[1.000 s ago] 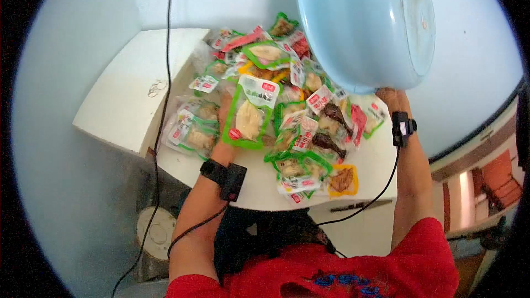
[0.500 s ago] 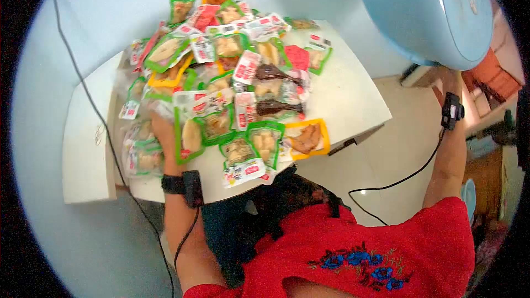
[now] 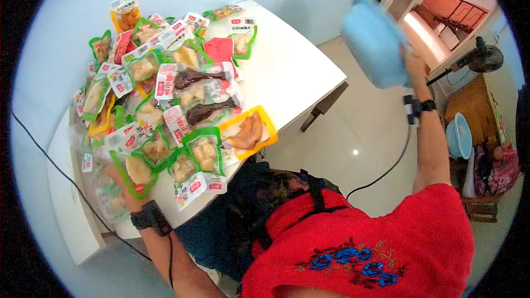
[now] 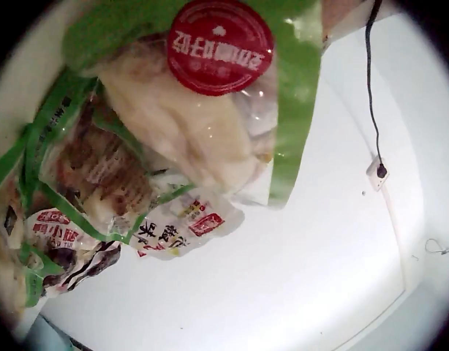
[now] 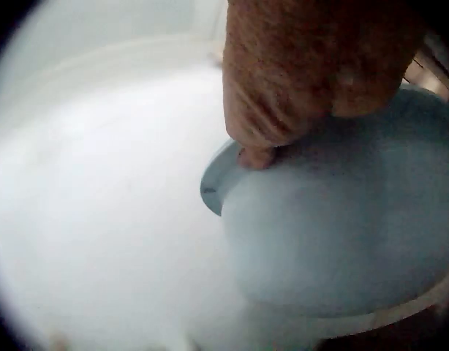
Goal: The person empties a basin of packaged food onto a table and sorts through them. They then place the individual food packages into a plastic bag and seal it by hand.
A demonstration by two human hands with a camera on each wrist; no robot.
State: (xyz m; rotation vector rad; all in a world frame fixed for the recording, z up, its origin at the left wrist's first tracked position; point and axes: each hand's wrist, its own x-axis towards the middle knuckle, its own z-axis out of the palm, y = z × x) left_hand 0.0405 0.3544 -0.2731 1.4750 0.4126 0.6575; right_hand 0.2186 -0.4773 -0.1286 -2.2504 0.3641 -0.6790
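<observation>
A dark fan (image 3: 486, 55) — and wall socket (image 4: 374, 175) — show.

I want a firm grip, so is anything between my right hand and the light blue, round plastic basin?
Nothing visible: the right hand directly grips the light blue, round plastic basin at its rim.

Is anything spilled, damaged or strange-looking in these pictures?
No spill or damage is visible. The plastic food packets with coloured borders lie jumbled on the white table; one yellow-bordered packet sits close to the edge. The light-blue plastic basin is held tilted in the right hand, an odd angle for a container.
</observation>
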